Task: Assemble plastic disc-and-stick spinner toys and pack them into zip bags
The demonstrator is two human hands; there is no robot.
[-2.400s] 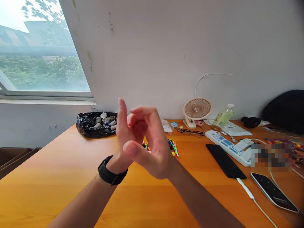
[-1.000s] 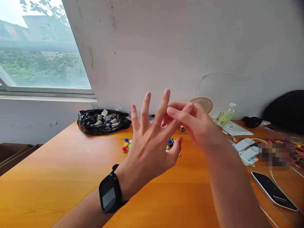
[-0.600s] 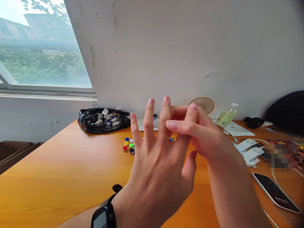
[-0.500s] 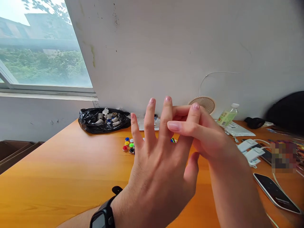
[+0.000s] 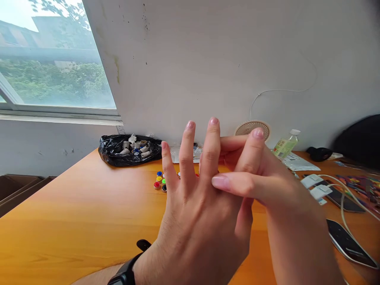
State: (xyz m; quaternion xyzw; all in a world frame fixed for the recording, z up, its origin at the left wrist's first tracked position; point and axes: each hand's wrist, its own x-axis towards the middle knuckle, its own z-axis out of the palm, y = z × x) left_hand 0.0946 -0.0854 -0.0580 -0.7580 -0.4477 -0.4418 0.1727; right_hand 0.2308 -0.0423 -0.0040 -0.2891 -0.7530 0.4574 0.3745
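My left hand is held up over the table, back toward me, its fingers stretched out and spread. A black watch sits on that wrist. My right hand clasps the left hand from the right side. Its thumb lies across the base of the left index finger, with the tip at the middle finger's knuckle. The other right fingers curl behind and are partly hidden. Small paint pots with coloured lids stand on the table beyond, partly covered by the left fingers.
At the back stands a black plastic bag holding cardboard tubes. A fan and a bottle are near the wall. White chargers, cables and a dark-faced device lie to the right. A window is at left.
My right thumb has slid down the left fingers toward the knuckles. The left index finger now leans farther right, away from the middle finger. The view has shifted slightly.
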